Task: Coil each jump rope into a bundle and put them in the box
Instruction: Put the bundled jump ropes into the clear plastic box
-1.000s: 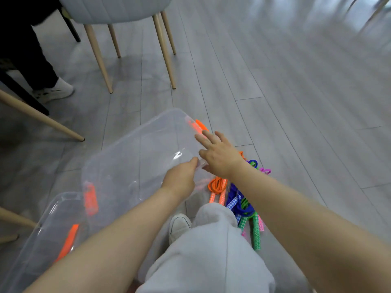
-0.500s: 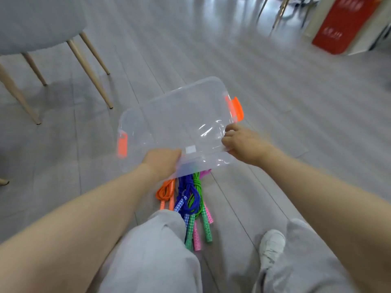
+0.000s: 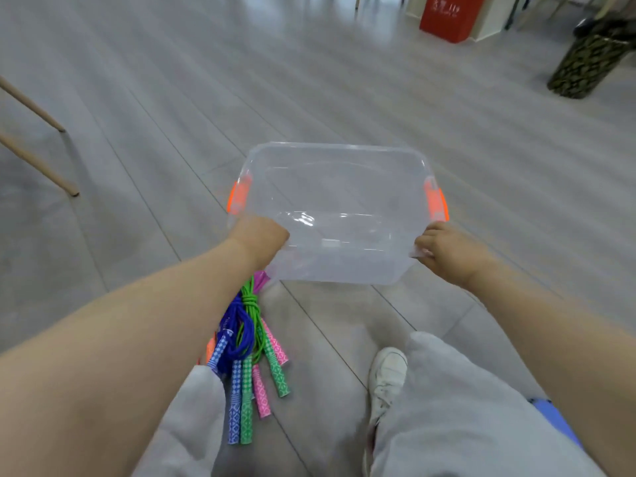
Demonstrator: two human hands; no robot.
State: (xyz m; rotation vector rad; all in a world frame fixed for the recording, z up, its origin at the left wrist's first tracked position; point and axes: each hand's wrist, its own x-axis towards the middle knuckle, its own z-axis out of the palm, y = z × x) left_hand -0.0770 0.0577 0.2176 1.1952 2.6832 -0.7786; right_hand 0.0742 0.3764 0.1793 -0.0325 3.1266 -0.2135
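- Clear plastic box (image 3: 339,187): held out in front of the person, open top facing up, nothing visible inside. Orange latch on each short side.
- Left hand (image 3: 258,241): fingers curled round the near-left corner of the box rim, gripping it.
- Right hand (image 3: 444,249): knuckles bent, gripping the near-right corner of the rim, just below the right orange latch (image 3: 436,201).
- Whether the box rests on the floor (image 3: 172,98) or is held just above it: cannot tell.
- Jump ropes (image 3: 251,342): coiled bundles lying together on the floor, outside the box, just below its near-left edge and under the left forearm.
- Blue rope (image 3: 237,333) and green rope (image 3: 250,304) on top of the pile; pink handles (image 3: 260,394) and an orange one poke out beside them. Patterned handles point toward the person.
- A bit of magenta rope shows right at the box's near-left bottom corner; touching or not, cannot tell.
- Person in light grey trousers, white shoe (image 3: 387,376) right of the ropes.
- Background: wooden chair legs (image 3: 38,163) far left, red bin (image 3: 451,17) top right, dark patterned cylinder (image 3: 581,67) at the right edge.
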